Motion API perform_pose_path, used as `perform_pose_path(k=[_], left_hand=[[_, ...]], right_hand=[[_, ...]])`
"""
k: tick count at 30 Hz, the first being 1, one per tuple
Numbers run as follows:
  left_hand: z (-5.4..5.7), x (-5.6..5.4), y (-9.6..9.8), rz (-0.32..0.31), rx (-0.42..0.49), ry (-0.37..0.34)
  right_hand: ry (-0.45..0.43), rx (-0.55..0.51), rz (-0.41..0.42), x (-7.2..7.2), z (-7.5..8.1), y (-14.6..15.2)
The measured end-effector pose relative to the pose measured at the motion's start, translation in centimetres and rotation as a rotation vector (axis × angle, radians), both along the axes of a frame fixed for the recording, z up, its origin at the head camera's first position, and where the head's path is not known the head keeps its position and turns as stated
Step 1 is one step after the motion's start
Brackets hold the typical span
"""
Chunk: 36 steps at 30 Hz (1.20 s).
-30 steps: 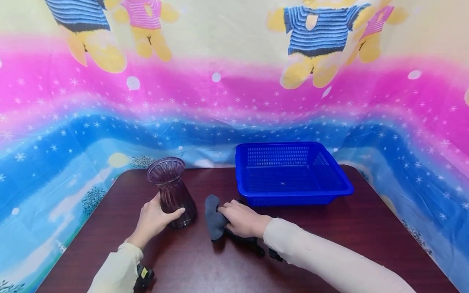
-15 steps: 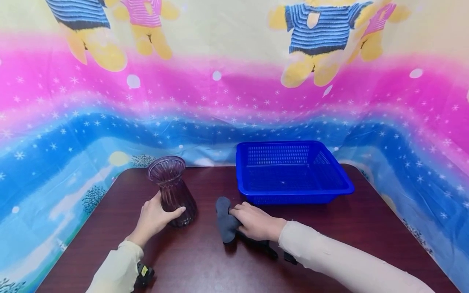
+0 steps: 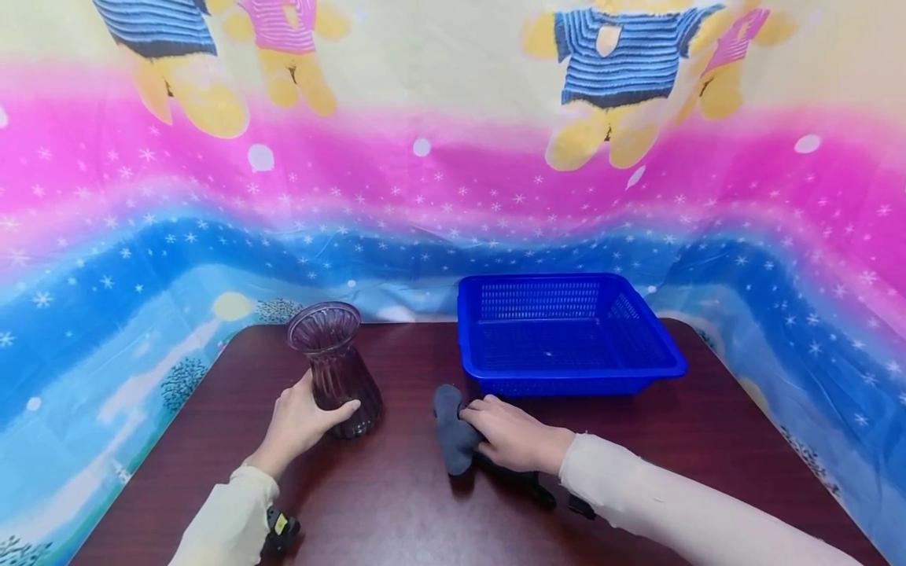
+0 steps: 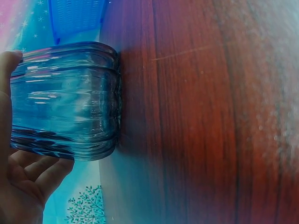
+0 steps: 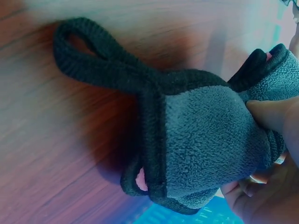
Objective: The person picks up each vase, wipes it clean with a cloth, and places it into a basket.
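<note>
A purple ribbed glass vase (image 3: 343, 381) with a flared rim stands at the left of the table. My left hand (image 3: 300, 420) grips it low on its left side, the thumb across the front. In the left wrist view the vase base (image 4: 88, 102) sits on the tabletop, and fingers (image 4: 53, 179) wrap beneath its side. My right hand (image 3: 513, 432) pinches a bunched grey cloth (image 3: 456, 436) right of the vase, apart from it. Close up, the fuzzy cloth (image 5: 205, 135) shows black edging and a black hanging loop (image 5: 88, 56). Part of it is hidden by the hand.
A blue plastic basket (image 3: 573, 383) with perforated walls stands behind the right hand, near the table's back edge. The dark brown wooden table (image 3: 396, 511) has a patterned curtain (image 3: 396, 189) hanging around its back and sides.
My right hand has moved to the right with the grey cloth, away from the vase. The left hand and the vase have stayed in place.
</note>
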<state>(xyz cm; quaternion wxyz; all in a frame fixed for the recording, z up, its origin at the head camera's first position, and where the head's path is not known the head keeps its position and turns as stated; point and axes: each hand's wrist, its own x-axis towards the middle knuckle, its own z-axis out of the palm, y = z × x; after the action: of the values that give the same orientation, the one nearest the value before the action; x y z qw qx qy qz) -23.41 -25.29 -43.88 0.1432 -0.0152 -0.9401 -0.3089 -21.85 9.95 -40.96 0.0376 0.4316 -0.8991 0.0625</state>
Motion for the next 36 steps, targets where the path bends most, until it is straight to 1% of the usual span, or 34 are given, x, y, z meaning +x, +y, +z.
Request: perform_pose_path(k=[11,19,27,36], left_hand=[[0.1,0.3,0.2,0.0,-0.005,-0.016],[0.0,0.2,0.1,0.004,-0.012,-0.022],[-0.2,0.2,0.2,0.009,-0.011,-0.029],[0.0,0.2,0.2,0.017,-0.013,-0.018]], right_hand=[[0.034,-0.025,0.008,0.8,0.1,2.0],[-0.002,-0.015,-0.03,1.1,0.0,3.3],[-0.014,-0.008,-0.054,1.5,0.1,4.9],[0.002,0.02,-0.06,1.2,-0.2,6.2]])
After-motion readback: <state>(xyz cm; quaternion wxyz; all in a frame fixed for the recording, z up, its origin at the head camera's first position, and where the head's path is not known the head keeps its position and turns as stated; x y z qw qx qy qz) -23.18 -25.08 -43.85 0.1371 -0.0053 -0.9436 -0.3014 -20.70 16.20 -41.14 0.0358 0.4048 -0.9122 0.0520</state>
